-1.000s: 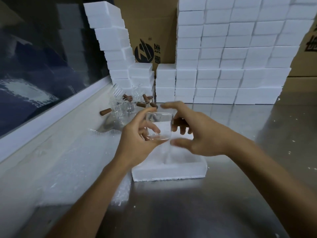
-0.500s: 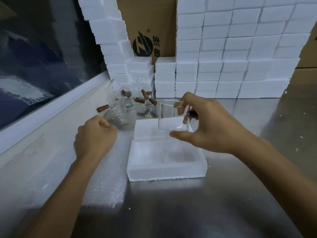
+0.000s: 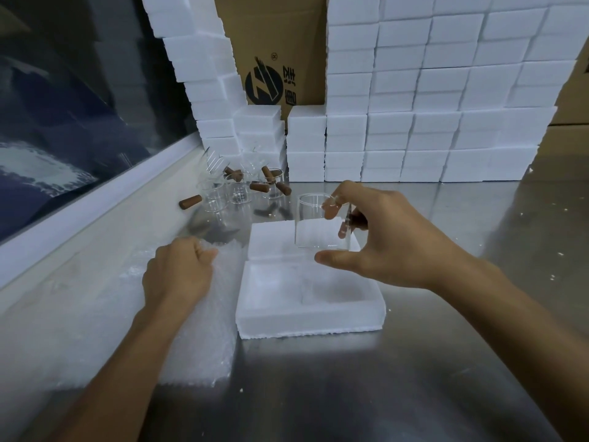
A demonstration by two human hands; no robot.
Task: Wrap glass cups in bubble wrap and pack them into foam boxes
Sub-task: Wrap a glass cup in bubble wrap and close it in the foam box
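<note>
Right hand (image 3: 392, 240) pinches one glass cup (image 3: 322, 221) above one open foam box (image 3: 306, 317); left hand (image 3: 178, 272), fisted, apparently clutches bubble wrap (image 3: 204, 346).

**One head camera, looking forward and down**

The only view comes from the person's head; it faces forward and down on the steel table (image 3: 446, 362), close to it; foam box stacks (image 3: 430, 100) stand at 12 o'clock, a dark window (image 3: 63, 106) at 10 o'clock.

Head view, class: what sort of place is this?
Probably a packing room: stacked foam boxes fill the back, a cardboard carton stands behind them, and glass cups wait on a steel table.
</note>
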